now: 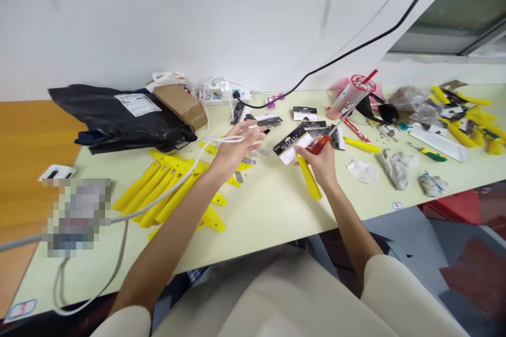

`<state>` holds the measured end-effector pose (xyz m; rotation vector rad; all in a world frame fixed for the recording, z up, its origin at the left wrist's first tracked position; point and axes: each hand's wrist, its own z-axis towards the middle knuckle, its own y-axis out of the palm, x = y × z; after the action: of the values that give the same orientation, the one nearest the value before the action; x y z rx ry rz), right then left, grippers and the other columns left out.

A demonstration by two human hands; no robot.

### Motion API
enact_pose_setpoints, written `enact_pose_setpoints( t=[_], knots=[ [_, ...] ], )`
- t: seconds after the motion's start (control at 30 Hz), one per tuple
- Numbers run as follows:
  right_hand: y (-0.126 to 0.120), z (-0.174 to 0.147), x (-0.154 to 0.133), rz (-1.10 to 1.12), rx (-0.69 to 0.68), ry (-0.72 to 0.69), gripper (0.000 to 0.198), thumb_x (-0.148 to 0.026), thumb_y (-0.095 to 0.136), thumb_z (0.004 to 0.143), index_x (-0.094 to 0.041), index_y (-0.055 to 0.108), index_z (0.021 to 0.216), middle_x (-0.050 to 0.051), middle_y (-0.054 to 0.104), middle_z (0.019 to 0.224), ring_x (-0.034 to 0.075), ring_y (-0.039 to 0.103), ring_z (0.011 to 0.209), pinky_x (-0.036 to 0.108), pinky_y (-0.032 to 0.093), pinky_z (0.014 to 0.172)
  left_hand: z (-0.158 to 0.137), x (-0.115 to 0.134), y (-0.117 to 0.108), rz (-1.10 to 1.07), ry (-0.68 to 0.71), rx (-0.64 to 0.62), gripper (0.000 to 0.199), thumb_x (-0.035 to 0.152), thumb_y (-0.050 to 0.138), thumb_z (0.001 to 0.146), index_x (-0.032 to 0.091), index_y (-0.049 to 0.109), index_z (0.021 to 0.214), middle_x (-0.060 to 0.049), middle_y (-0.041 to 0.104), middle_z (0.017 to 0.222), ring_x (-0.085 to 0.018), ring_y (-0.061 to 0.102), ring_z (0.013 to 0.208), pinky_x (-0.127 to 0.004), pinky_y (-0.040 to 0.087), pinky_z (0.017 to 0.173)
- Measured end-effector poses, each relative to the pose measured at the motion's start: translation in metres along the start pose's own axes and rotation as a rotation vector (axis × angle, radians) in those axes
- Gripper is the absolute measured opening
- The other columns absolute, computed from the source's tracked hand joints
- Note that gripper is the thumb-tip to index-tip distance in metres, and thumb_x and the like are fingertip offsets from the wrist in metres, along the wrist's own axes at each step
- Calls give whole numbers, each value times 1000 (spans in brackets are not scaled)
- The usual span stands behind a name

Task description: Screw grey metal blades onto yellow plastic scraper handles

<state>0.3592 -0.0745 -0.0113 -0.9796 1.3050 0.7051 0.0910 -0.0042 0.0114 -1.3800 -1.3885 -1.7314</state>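
My right hand (322, 160) is closed round a screwdriver (319, 144) with a red handle, its shaft pointing up and right. The same hand also grips a yellow handle (309, 178) that hangs below it. A black-and-white header card (290, 145) sticks out at the left of that hand. Over the table, my left hand (239, 142) stretches its fingers out, apart, with nothing seen in them. Below and right of it lie small grey metal blades (261, 151). Several yellow plastic handles (158, 184) lie side by side under my left forearm.
A black plastic bag (118, 121) and cardboard box (179, 102) stand at the back left. A white cable (174, 187) crosses my left forearm. A tumbler (348, 97) with a red straw stands behind my right hand. Rightward lie gloves (395, 168), a green-handled screwdriver (429, 152) and yellow tools (470, 126).
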Motion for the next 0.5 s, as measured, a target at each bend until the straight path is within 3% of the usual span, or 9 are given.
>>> enact_pose_setpoints(
  t=[0.07,0.13,0.3,0.37,0.5],
  knots=[
    [-26,-7,25,-103,58,9,72,-63,101,67,-31,43,96,-6,57,75,26,68,67,51,70,56,-19,-12,2,25,-80,31,58,59,90,94,23,70,134,-16,78,146,-29,77,131,-47,58,113],
    [-42,-9,43,-199,94,6,72,-63,100,65,-31,44,98,-5,60,76,26,66,66,50,65,58,-36,-17,0,115,-113,-31,54,58,89,95,22,71,132,-16,79,143,-29,77,129,-47,58,112],
    [-58,-2,60,-455,124,-37,59,-59,95,69,-28,52,94,-2,62,79,23,58,71,48,55,75,-82,2,-24,589,-16,-184,35,55,77,106,24,80,122,-11,83,135,-29,78,126,-45,58,114],
    [-61,1,63,-517,109,-41,56,-62,92,71,-27,54,94,-1,62,82,23,56,73,49,53,80,-111,12,-41,778,51,-130,28,51,73,109,26,81,121,-8,84,130,-27,78,123,-43,57,114],
    [-71,5,73,-623,88,-166,58,-67,87,76,-25,60,106,5,63,96,29,60,87,54,54,90,-185,16,-82,1007,129,160,25,46,79,106,27,79,123,-4,85,113,-24,78,104,-38,61,96]
  ],
)
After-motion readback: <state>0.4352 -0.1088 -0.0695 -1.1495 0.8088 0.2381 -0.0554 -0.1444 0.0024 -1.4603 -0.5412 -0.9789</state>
